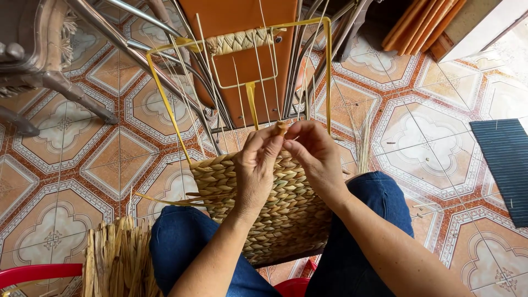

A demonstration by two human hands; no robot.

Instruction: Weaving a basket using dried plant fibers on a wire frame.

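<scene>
Left hand (257, 165) and right hand (312, 155) raised together above the lap, fingertips of both closed in a pinch on one twisted fibre strand (281, 128) at the top edge of the woven panel (275, 209). Woven panel resting across blue-jeaned knees (181, 242), made of thick braided straw-coloured rows, mounted on a yellow wire frame (165, 102) rising away from the body. Thin pale upright stakes (263, 82) standing inside the frame, with a short braided band (239, 40) wrapped across its top bar. Bundle of dry reeds (115, 258) lying at lower left beside the left knee, a red plastic rim (33, 272) just beyond. Patterned orange-and-white floor tiles (434, 143) all around. Dark blue ribbed mat (506, 165) flat at right edge. Orange board (247, 71) behind the frame, metal chair legs (132, 52) crossing at upper left.
</scene>
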